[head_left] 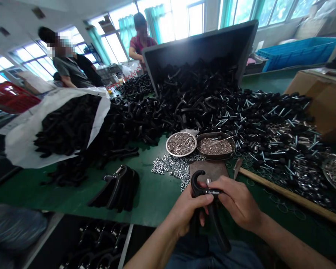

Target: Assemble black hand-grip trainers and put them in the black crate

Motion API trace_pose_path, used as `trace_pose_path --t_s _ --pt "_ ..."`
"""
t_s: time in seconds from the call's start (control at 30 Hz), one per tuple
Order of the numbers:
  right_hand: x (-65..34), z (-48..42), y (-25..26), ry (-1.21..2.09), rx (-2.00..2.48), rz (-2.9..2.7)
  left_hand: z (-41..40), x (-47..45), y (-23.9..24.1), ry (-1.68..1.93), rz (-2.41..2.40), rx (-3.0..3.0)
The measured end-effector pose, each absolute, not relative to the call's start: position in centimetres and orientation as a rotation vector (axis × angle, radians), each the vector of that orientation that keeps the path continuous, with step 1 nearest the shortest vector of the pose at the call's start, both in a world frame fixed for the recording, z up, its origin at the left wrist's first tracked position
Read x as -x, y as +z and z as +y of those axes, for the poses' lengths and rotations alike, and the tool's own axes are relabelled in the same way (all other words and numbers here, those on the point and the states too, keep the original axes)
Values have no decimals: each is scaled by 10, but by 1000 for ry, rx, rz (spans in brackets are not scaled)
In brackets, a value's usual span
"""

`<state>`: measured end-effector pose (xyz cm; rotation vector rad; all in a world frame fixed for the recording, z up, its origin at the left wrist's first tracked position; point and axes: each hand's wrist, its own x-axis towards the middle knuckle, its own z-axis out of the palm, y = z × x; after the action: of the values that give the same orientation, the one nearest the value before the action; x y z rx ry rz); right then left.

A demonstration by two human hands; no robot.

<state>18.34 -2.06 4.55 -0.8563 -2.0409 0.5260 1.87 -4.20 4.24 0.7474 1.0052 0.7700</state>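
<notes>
A black hand grip strengthener [220, 229] with a hooked top and white lettering is held above the front edge of the green table. My left hand [184, 205] is closed around its hooked side, thumb pressed on the lettered bar. From the other side, my right hand [240, 203] pinches the end of that bar. A small metal spring [208, 182] shows beside the right fingertips; whether they touch it is unclear. Behind the hands lies a brown metal plate [208, 170]. Loose nuts [168, 167] are scattered beside it.
A metal dish [181, 144] and an oval tin [215, 146] hold small parts. A wooden-handled hammer [291, 194] lies to the right. Black handles [134, 116] spill from a grey bin [198, 41]. Grouped grip strengtheners [121, 188] stand left. Two people [70, 63] are beyond.
</notes>
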Motion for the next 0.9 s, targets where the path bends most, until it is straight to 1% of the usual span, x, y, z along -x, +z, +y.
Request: trace_pose_path --t_s 0.07,0.1,0.13,0.2,0.27,0.33,0.37,0.43,0.53,0.6,0.77,0.9 --pt "-185 -18 41 412 863 -1974 -42 -17 43 805 1021 -765" --pt "-185 -18 38 455 946 -1918 -42 -16 43 848 1068 -820" --pt "-184 -17 34 586 1052 -1861 -43 -15 44 902 1135 -907" --pt "-182 -15 28 1021 1234 -1765 -45 -13 44 993 1275 -1133" --pt "-180 -13 27 1450 1257 -1721 -47 -10 44 989 1341 -1326" --pt "-177 -10 29 1714 1173 -1736 -49 -9 43 913 1324 -1419" --pt "-175 -10 31 1771 1146 -1744 -50 -9 42 885 1305 -1437" --pt "-170 -11 36 1718 1169 -1757 -51 -10 40 885 1294 -1424" --pt "-163 -16 42 1337 1336 -1845 -54 -13 36 966 1328 -1349" --pt "-160 -19 46 1143 1413 -1972 -56 -14 34 996 1336 -1360" --pt "-161 -21 57 964 1442 -2316 -57 -10 30 935 1314 -1496" --pt "-166 -10 54 880 1446 -2402 -49 -12 20 891 1274 -1530"
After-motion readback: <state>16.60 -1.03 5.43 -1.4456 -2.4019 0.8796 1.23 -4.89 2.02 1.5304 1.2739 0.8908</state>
